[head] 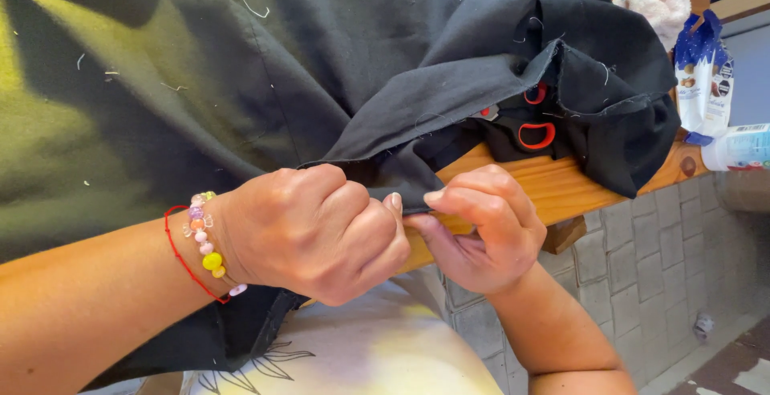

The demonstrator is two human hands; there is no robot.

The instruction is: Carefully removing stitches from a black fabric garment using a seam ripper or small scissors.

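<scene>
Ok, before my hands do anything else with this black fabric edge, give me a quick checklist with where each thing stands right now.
1. Left hand gripping the black fabric: ok, fist closed on the edge.
2. Right hand pinching the same edge: ok, fingertips on it beside the left.
3. Fabric supported by the wooden table: ok, though part hangs over the front.
4. Scissors clear of hands: ok, orange handles lie under the fabric folds.
5. Blades' position: cannot tell, hidden.
6. Loose threads on fabric: not ok, lint visible.

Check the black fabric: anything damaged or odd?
The black fabric shows a raw, frayed cut edge, and pale loose threads litter it. Orange-handled scissors lie partly buried under its folds on the wooden table.
</scene>
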